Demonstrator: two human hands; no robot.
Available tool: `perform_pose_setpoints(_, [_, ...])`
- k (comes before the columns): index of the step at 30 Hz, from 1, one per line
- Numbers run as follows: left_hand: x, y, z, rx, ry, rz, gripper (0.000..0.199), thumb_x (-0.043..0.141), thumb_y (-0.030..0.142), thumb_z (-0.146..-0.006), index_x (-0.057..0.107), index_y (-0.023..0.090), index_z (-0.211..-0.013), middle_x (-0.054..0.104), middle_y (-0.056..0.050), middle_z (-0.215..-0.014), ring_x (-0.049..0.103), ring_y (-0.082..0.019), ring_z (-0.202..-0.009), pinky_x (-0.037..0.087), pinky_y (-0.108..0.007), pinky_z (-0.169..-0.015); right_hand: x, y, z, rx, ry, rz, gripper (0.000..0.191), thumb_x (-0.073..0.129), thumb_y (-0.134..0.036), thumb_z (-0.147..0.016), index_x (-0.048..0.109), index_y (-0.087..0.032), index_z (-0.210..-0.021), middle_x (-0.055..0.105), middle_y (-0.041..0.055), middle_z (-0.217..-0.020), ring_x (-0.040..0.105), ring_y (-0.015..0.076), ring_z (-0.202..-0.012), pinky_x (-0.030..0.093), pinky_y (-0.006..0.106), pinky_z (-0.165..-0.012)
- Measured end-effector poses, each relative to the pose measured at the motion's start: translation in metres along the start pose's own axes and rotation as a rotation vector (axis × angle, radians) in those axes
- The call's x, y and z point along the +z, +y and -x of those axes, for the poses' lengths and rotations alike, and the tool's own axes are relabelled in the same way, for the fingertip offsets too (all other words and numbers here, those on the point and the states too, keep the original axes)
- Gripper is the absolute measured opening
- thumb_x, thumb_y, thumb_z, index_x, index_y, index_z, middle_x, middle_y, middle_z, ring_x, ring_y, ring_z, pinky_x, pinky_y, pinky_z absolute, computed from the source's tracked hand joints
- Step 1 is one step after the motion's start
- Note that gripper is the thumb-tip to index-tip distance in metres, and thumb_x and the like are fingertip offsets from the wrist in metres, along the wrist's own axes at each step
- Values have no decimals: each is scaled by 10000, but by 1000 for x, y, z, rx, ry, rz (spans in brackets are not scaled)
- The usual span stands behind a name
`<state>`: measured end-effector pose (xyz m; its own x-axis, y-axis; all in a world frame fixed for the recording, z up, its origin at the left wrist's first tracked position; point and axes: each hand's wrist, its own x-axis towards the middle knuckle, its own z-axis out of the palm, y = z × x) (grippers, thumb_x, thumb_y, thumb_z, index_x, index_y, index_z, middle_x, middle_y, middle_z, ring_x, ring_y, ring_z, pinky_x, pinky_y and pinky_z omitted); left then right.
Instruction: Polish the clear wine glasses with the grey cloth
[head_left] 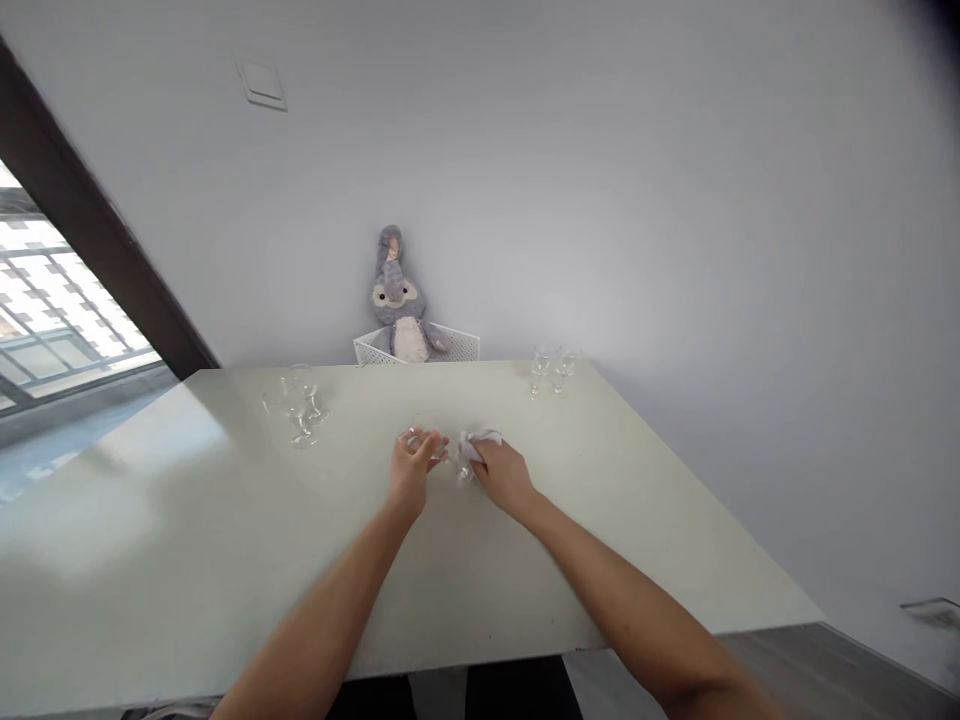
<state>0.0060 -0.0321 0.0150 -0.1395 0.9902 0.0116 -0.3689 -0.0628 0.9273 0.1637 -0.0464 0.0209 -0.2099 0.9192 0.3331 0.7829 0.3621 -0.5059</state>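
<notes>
Over the middle of the table, my left hand is closed around a small clear stemmed glass, which is tilted on its side with its foot end toward the right. My right hand grips a crumpled white cloth, close against the stem end of that glass. The cloth and fingers hide part of the glass, and this area is slightly blurred. Several clear stemmed glasses stand together at the left, and a smaller group of stemmed glasses stands at the back right.
The pale table has its back edge near a grey wall. Behind that edge, a grey plush toy sits in a white perforated basket. A window with a railing is at the left.
</notes>
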Motion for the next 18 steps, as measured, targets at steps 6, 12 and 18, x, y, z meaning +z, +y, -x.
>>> perform_pose_setpoints(6, [6,3,9,261,99,54,473,634,349,-692,314,228,-1020,504,-88,-1085,596,-200,-931,485,-371,-785,23,-1,0,127,-62,-655,263,400,-359,-821,507,-215,-1014,568,1,-723,499,133,-598,379,247,-561])
perform_pose_setpoints(12, [20,4,30,332,-186,-31,456,646,331,-680,337,233,-1001,501,-66,-1042,588,-224,-951,473,-389,-813,34,-2,-4,373,-22,-1054,221,487,-376,-741,565,-180,-807,559,7,-675,489,131,-590,415,262,-547])
perform_pose_setpoints(18, [19,-9,38,591,-333,-349,614,730,316,-565,385,231,-1066,558,-105,-1064,547,-249,-1016,438,-428,-858,27,-9,-5,595,-79,-1477,246,618,-393,-633,553,-157,-655,558,17,-595,496,126,-552,405,248,-532])
